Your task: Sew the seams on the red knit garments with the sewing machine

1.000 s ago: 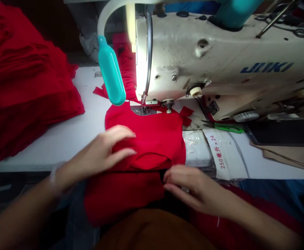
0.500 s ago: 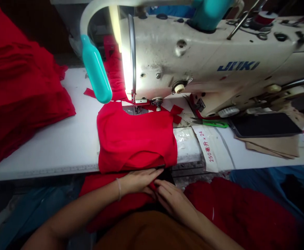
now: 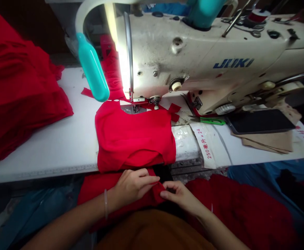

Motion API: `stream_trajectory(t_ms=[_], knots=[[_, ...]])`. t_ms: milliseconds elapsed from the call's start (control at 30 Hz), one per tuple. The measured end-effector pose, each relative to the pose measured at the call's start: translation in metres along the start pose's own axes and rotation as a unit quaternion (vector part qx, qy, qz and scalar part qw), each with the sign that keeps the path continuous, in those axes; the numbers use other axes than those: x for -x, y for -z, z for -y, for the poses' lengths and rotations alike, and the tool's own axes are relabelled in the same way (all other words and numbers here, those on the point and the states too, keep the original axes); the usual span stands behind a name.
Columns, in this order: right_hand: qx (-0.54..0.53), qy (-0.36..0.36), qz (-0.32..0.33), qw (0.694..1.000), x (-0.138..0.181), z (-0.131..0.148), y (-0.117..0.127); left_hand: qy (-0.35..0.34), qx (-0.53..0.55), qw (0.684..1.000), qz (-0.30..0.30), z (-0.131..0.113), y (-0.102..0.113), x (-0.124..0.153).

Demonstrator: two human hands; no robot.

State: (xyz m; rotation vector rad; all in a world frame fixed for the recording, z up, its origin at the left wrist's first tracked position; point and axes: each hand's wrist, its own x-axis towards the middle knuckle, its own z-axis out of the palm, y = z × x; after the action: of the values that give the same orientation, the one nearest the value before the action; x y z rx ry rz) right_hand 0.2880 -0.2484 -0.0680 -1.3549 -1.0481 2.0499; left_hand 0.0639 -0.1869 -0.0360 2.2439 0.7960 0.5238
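Red fabric (image 3: 133,135) drapes over the table's front edge, its upper end beside the presser foot of the sewing machine (image 3: 193,52). More of the red cloth hangs below the edge, over my lap. My left hand (image 3: 134,185), with a band on the wrist, pinches a red fabric edge (image 3: 158,192) between thumb and fingers. Close by on the right, my right hand (image 3: 176,194) grips the same folded edge between thumb and forefinger. Both hands are just below the table front; parts of the fabric under them are hidden.
A tall pile of red cloth (image 3: 24,93) stands on the left of the white table (image 3: 44,146). Green thread snips (image 3: 210,121) and a dark phone (image 3: 261,121) on brown paper lie to the right. A teal-ended lamp (image 3: 93,69) hangs beside the needle. More red cloth (image 3: 235,208) is at lower right.
My hands have parted slightly and moved down from the table edge, with my right hand turned so that its thumb and forefinger pinch the fabric edge. The view has shifted slightly.
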Motion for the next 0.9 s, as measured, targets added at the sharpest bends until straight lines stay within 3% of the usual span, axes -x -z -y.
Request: stream_trajectory(t_ms=[133, 200, 300, 400, 467, 500, 600, 667, 767, 900], knots=[[-0.148, -0.036, -0.016, 0.988, 0.001, -0.004, -0.010, 0.001, 0.054, 0.998, -0.036, 0.006, -0.005, 0.000], [-0.167, -0.036, -0.027, 0.985, -0.001, -0.007, -0.014, -0.025, 0.059, 0.996, -0.054, 0.008, -0.007, -0.001], [-0.091, -0.022, -0.078, 0.993, -0.009, -0.016, -0.013, -0.101, -0.015, 0.989, -0.105, 0.009, -0.009, 0.001], [-0.004, 0.003, -0.170, 0.985, -0.016, -0.022, -0.005, -0.151, -0.045, 0.982, -0.104, 0.004, -0.008, 0.004], [0.027, 0.031, -0.205, 0.978, -0.015, -0.015, -0.002, -0.116, -0.013, 0.990, -0.084, -0.003, -0.004, 0.005], [0.045, 0.056, -0.189, 0.979, -0.012, -0.007, -0.002, -0.080, 0.021, 0.994, -0.074, -0.008, 0.001, 0.004], [0.096, 0.150, -0.013, 0.984, 0.000, 0.025, -0.011, 0.035, 0.188, 0.981, -0.032, -0.023, 0.024, 0.000], [0.111, 0.163, 0.071, 0.978, 0.006, 0.045, -0.021, 0.092, 0.275, 0.957, -0.001, -0.031, 0.046, -0.002], [0.114, 0.129, 0.030, 0.985, 0.010, 0.060, -0.032, 0.158, 0.215, 0.963, 0.025, -0.034, 0.075, 0.003], [0.126, 0.155, -0.004, 0.980, 0.005, 0.064, -0.037, 0.204, 0.118, 0.971, 0.034, -0.021, 0.096, 0.020]])
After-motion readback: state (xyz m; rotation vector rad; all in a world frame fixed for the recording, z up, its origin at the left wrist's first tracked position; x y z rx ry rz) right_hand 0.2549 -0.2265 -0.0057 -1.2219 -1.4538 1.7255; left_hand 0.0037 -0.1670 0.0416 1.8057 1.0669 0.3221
